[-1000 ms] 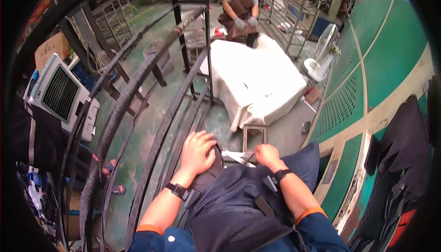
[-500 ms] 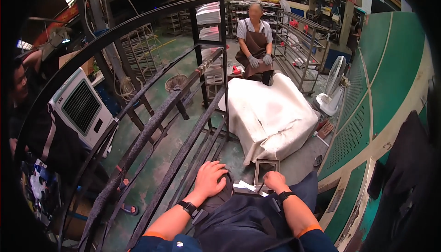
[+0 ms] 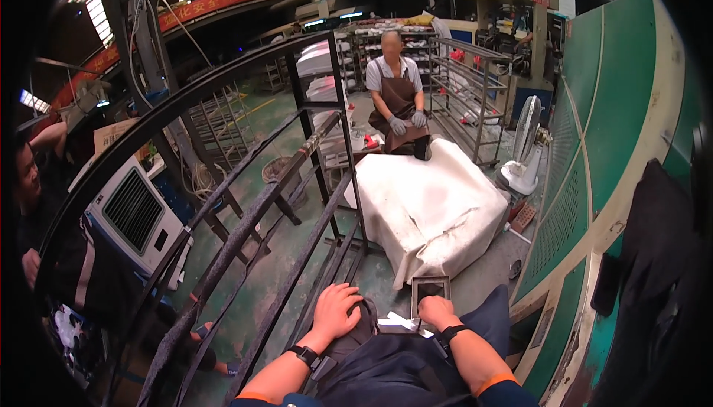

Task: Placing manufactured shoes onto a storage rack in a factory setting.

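My left hand (image 3: 338, 310) lies on my left knee, its fingers stretched over the grey trouser cloth (image 3: 364, 330). My right hand (image 3: 437, 310) is closed in a fist between my knees, at the near side of a small rectangular metal frame (image 3: 444, 284). Something thin and dark shows under the fist, too small to name. White strips (image 3: 396, 323) lie beside it, next to my dark apron (image 3: 394, 362). Just beyond the metal frame stands a bulky block draped in a white cloth (image 3: 431, 206).
A black metal rack (image 3: 286, 169) with padded bars stands close on my left, a person (image 3: 67, 236) and an air cooler (image 3: 137, 214) behind it. Beyond the cloth sits a gloved co-worker (image 3: 397, 95). Right are a white fan (image 3: 523, 147) and a green machine (image 3: 616, 102).
The view has tilted up, so the scene sits lower in the picture. My left hand still rests on the knee; my right fist stays by the metal frame. The co-worker stays seated.
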Demonstrator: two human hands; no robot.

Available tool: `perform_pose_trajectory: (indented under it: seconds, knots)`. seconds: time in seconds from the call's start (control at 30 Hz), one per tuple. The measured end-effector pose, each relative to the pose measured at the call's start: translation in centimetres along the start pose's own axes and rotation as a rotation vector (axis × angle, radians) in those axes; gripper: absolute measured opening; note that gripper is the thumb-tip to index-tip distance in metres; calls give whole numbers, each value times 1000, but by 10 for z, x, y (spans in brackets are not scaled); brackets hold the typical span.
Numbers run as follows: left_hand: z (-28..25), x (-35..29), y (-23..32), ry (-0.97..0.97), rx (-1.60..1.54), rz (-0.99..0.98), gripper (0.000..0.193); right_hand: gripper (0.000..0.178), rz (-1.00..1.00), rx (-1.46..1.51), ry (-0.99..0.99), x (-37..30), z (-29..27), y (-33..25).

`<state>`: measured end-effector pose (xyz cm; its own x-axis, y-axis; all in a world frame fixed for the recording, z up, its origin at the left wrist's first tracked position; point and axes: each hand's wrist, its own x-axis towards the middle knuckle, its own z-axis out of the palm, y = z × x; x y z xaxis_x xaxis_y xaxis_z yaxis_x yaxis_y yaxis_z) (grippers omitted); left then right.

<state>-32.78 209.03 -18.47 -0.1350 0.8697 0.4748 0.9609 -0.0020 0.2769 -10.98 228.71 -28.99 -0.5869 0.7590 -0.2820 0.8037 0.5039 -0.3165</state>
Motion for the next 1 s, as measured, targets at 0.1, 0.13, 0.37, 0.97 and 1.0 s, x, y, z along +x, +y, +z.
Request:
perform_pose_trajectory:
  seconds: [0.1,0.13,0.37,0.97,1.0]
  knots:
    - [-3,1,6,-33,-6,26,26,28,36,43,-51,0,-1,2]
    - [-1,1,10,-46,-2,44,26,28,46,62,-47,-6,-4,2]
    - [31,14,4,-55,-173,22,22,25,-47,151,57,-9,-1,4]
    - [67,79,-54,-801,-188,28,33,39,-84,-146,430,-225,-330,75]
    - [66,77,-58,-825,-258,-33,32,45,-45,-100,450,-270,-340,94]
